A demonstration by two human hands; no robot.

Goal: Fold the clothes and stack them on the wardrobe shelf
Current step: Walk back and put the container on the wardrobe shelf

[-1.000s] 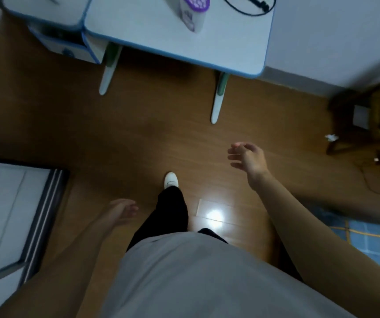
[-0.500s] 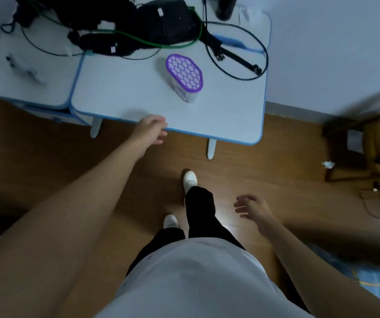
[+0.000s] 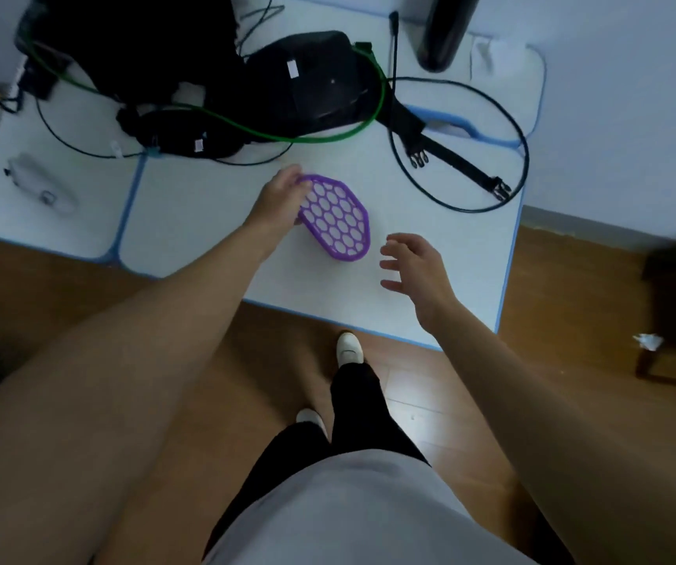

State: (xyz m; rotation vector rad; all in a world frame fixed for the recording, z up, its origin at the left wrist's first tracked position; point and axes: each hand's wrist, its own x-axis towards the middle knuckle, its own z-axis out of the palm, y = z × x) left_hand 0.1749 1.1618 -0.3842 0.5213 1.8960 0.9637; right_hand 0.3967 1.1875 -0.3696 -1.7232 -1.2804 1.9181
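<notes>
Pale desk w/ blue edging, wood floor below. No clothes or wardrobe shelf in view, so folding isn't underway as far as I can tell.

My left hand has its fingers curled onto the left rim of the purple honeycomb-lidded plastic tub. Thumb hidden, but it reads as a grip. My right hand is open, fingers spread, just right of the tub, not touching. The tub stands mid-desk between my 2 hands.

Guess: rigid, smooth, prob. light. The lid might pop off, so I'd hold the body on both sides, not the grid. The lid is a long, rounded hexagon grid, white beneath.

Behind it: black bag, green cable, black cable loop.
</notes>
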